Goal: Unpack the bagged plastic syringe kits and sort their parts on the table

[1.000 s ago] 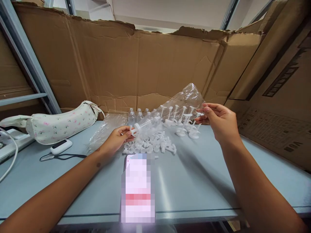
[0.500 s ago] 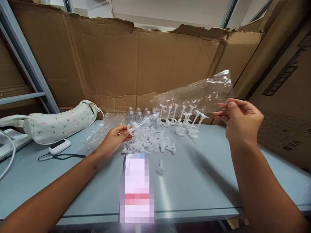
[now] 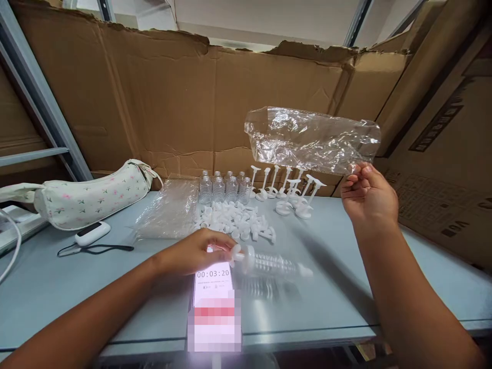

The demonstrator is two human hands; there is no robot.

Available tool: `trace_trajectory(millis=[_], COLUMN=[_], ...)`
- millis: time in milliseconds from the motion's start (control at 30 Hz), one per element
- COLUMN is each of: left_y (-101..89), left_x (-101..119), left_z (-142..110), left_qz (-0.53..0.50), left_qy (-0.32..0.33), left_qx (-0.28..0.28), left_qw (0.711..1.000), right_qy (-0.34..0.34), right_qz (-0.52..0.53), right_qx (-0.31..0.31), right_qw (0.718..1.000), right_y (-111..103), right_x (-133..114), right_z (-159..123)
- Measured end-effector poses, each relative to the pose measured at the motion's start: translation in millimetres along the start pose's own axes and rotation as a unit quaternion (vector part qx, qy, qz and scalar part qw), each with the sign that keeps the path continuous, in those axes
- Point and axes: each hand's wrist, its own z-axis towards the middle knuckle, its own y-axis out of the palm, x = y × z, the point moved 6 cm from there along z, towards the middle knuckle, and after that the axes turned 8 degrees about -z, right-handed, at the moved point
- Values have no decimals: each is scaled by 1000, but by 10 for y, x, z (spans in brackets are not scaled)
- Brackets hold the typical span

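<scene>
My left hand pinches the white handle end of a clear plastic syringe. Its barrel carries ring-like marks, and a white nozzle points right; motion blurs it a little. It hangs above the table, level with the upper part of a phone. In my right hand, raised at the right, the fingers are closed on the lower edge of a clear plastic bag. The bag stretches leftwards in front of the cardboard. Behind the syringe lies a heap of small white plastic parts.
Several clear barrels stand behind the heap, beside white plungers on round bases. More clear bags lie left. A phone showing a timer, a floral pouch and a white device with a strap are around. Cardboard walls the back.
My left hand has brought the syringe down and right, towards me, from above the heap. The bag in my right hand has swung up and spread; its far end no longer droops over the barrels.
</scene>
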Motion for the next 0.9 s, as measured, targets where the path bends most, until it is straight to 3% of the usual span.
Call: trace_trajectory(millis=[133,367,600,800,900], left_y=[88,-95,-66,-84,-211], left_x=[27,-22,-27,-74,-69], left_z=[15,10,18,-8,-48], left_qz=[82,200,312,355,283], left_qy=[9,12,111,67,35], left_qx=[-10,67,95,144,207], left_qw=[997,977,939,921,936], right_qy=[16,75,196,270,274], right_qz=[-22,-50,-80,-108,-126], right_qx=[-27,-106,-163,-217,-223], right_qw=[999,990,964,932,927], right_y=[69,163,250,320,302], right_x=[82,337,728,1026,1136], right_z=[-65,-176,-441,-755,-861])
